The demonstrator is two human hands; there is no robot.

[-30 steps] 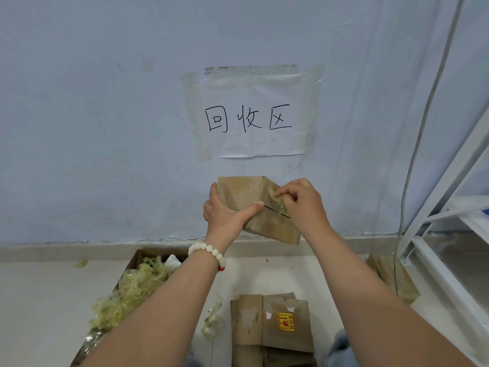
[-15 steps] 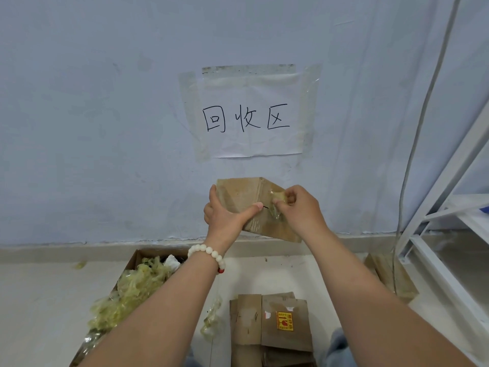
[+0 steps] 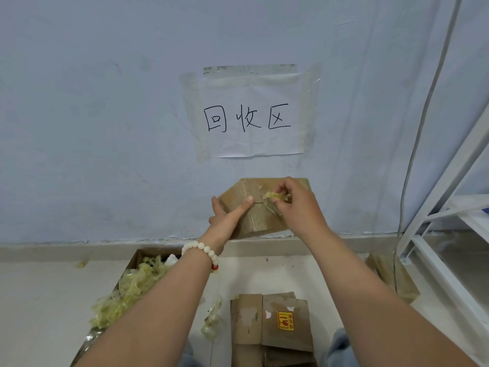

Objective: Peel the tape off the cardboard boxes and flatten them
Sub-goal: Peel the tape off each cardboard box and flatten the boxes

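The left hand [image 3: 225,221] grasps a small brown cardboard box [image 3: 260,221] from its left side. Its thumb [image 3: 246,202] is pressed across the front face beside a slit, and its fingers are wrapped behind, out of sight. The box is held up in the air in front of the pale blue wall [image 3: 105,128], tilted, with one corner edge facing the camera.

The right hand [image 3: 296,207] is just right of the left thumb, over the box's upper right face. Its fingertips pinch a crumpled strip of yellowish clear tape [image 3: 275,196], part of which clings to the cardboard below the pinch.

A white bead bracelet [image 3: 203,250] circles the left wrist. Below the left forearm is an open brown carton [image 3: 133,260] heaped with crumpled yellowish tape scraps [image 3: 132,290]. Below and between the two hands, on the pale floor, lies a stack of flattened brown cardboard pieces [image 3: 246,321]; the top one carries a red and yellow sticker [image 3: 285,320].

Above the hands, a white paper sign with black handwritten characters [image 3: 251,117] is taped to the wall. To the right of the right hand stands a white metal shelf frame [image 3: 449,181], with a flat brown cardboard piece [image 3: 394,279] beside its foot.
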